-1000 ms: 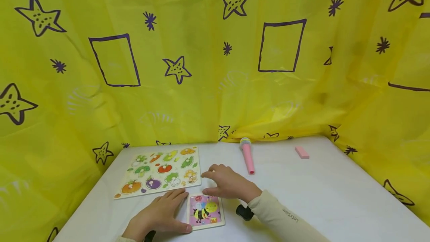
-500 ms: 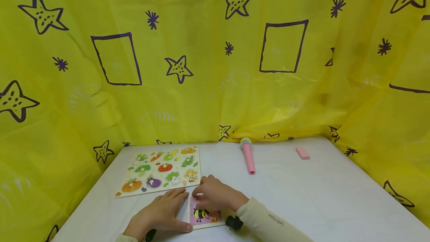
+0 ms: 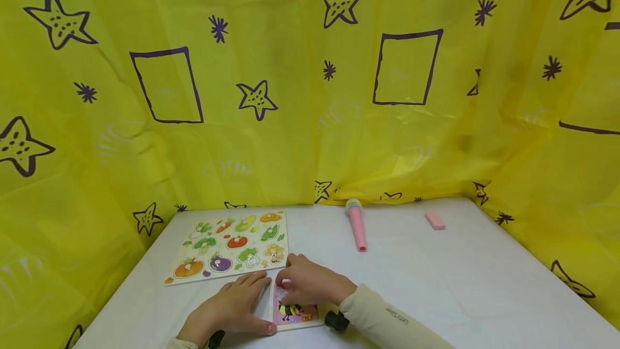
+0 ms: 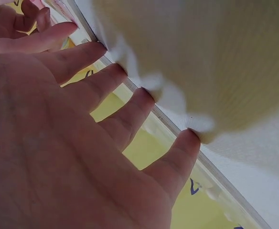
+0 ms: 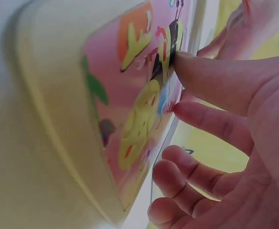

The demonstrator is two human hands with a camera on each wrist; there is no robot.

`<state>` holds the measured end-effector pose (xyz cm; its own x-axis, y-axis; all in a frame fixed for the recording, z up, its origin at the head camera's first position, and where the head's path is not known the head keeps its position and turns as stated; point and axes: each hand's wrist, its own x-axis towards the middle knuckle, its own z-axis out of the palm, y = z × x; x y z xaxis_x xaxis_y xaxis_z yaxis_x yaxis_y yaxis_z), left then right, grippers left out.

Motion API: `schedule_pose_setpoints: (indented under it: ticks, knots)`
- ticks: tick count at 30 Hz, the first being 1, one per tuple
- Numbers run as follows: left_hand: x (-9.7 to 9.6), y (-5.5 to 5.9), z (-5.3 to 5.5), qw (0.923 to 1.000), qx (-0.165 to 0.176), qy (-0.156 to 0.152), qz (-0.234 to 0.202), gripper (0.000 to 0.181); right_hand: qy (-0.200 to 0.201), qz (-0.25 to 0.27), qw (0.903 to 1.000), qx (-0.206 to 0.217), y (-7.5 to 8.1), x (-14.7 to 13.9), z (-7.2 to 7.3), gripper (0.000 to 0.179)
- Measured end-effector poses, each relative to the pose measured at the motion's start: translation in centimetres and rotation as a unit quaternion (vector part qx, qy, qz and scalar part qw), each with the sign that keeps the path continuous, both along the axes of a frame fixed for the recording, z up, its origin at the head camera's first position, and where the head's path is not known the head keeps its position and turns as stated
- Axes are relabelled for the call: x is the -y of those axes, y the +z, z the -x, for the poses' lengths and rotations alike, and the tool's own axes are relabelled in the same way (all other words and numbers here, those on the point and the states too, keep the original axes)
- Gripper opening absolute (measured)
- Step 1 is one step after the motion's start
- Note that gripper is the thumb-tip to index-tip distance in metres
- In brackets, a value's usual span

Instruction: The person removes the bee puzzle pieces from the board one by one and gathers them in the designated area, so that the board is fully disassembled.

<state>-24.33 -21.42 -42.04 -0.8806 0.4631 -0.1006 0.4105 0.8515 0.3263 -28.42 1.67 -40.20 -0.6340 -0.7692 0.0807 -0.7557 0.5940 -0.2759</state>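
A small picture puzzle [image 3: 295,314] showing a bee on pink lies flat at the table's front, in a pale frame. My left hand [image 3: 232,306] rests palm down along its left side, fingers spread and thumb at the lower left corner. Over the upper part of the puzzle is my right hand [image 3: 312,281]. In the right wrist view, thumb and index fingertips of the right hand [image 5: 254,124] touch the bee picture [image 5: 144,109], apart from each other; the other fingers curl loosely. A red round detail shows beside the index finger. The left wrist view shows the left hand [image 4: 82,133] with fingers extended.
A large vegetable puzzle board [image 3: 232,246] lies behind the left hand. Farther back are a pink toy microphone [image 3: 357,225] and a pink block [image 3: 435,221]. A yellow curtain [image 3: 290,139] with drawn stars encloses the white table [image 3: 436,284] at back and sides.
My right hand has moved left and down from above the puzzle's right corner onto the picture, covering part of the bee. The left hand has stayed in place.
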Motion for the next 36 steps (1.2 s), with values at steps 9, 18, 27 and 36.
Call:
schedule_pose_setpoints:
  ticks: [9, 18, 27, 36]
  knots:
    - [0.6, -1.0, 0.6, 0.9999, -0.013, -0.005, -0.004, 0.11, -0.006, -0.01, 0.9995, 0.03, 0.1, 1.5, 0.0, 0.029]
    - [0.7, -1.7, 0.9, 0.9997, -0.009, -0.01, -0.022, 0.112, -0.047, 0.02, 0.9954, 0.081, 0.2, 1.6, -0.7, 0.025]
    - [0.7, -1.5, 0.8, 0.9995, -0.025, -0.013, -0.014, 0.111, -0.057, 0.074, 0.9905, 0.101, -0.2, 1.5, -0.4, 0.028]
    - [0.6, -1.7, 0.7, 0.9996, -0.021, -0.012, -0.017, 0.112, -0.074, 0.146, 0.9775, 0.133, -1.0, 1.5, -0.1, 0.03]
